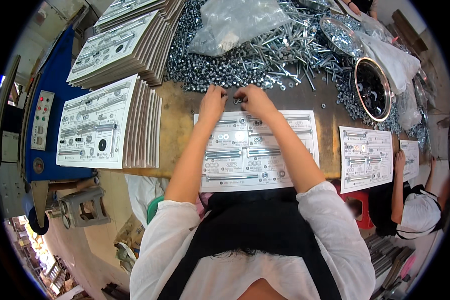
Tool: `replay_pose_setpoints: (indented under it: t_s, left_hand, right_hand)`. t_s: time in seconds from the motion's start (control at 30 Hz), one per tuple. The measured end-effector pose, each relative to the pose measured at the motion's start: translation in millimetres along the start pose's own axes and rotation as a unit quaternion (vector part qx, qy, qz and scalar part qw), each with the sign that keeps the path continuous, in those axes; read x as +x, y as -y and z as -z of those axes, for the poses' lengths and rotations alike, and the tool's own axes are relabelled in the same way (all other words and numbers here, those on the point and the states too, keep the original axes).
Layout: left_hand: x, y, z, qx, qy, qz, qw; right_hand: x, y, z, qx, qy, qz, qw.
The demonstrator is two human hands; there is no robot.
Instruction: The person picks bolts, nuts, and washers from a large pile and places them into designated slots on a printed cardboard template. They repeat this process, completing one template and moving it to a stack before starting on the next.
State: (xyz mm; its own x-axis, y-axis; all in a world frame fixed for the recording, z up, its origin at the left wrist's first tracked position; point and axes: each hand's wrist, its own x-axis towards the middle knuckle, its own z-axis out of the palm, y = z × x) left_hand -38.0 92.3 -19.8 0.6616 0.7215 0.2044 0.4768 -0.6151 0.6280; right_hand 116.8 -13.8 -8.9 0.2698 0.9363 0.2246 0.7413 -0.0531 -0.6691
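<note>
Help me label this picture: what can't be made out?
In the head view:
- Left hand, right hand: whether they grip anything; curled fingers hide it.
- White card: parts covered by the right forearm.
- Hardware pile: partly covered by plastic bag.
- Far person: mostly cut off, upper edge.

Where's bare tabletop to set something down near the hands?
Two bare table patches: left, between the stacked cards and middle card; right, a narrower strip between middle card and right-hand card. Crowded: just beyond the left hand and right hand, with loose nuts and bolts.
</note>
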Motion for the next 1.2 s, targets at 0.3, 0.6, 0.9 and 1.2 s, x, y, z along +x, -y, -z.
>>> replay_pose_setpoints:
  t_s: [0.3, 0.6, 0.9, 1.2]
  left_hand:
    - [-10, -10, 18, -0.011, 0.019, 0.045, 0.999]
    - [-164, -85, 31, -0.055, 0.119, -0.123, 0.984]
    - [-173, -80, 16, -0.051, 0.104, -0.111, 0.987]
    - [-26, -5, 60, -0.039, -0.147, -0.013, 0.988]
  right_hand:
    - [-13, 26, 7, 0.187, 0.018, -0.119, 0.975]
    - [-189, 81, 38, 0.031, 0.052, -0.088, 0.994]
    - [-194, 81, 24, -0.007, 0.016, -0.104, 0.994]
    - [-45, 16, 49, 0.018, -0.217, -0.053, 0.975]
